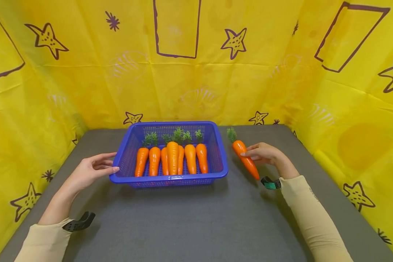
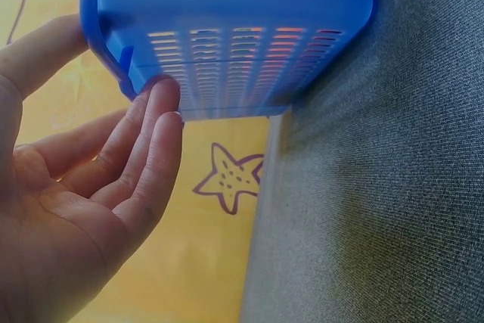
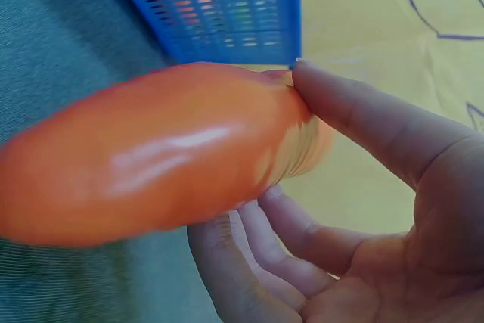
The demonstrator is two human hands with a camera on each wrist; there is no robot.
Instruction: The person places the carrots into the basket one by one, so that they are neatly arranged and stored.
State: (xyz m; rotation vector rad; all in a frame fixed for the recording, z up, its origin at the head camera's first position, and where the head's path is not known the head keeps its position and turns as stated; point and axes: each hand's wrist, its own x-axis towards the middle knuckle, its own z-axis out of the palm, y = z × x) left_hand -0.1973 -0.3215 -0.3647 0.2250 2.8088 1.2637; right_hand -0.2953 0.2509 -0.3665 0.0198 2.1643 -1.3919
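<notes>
A blue plastic basket (image 1: 168,179) with slotted walls stands on the grey table, several orange carrots (image 1: 154,160) with green tops lying in it side by side. One carrot lies on top of others near the middle. My left hand (image 1: 91,171) holds the basket's left rim, thumb at the near corner and fingers under the rim against the outer wall (image 2: 234,5). To the right of the basket, my right hand (image 1: 264,153) pinches a single carrot (image 3: 166,156) between thumb and fingers. That carrot slants, its leafy top pointing away and its tip toward me.
Yellow cloth (image 1: 196,91) printed with stars and fish encloses the table at the back and both sides. The grey tabletop (image 1: 183,222) extends in front of the basket. Dark bands (image 1: 79,222) sit on both wrists over beige sleeves.
</notes>
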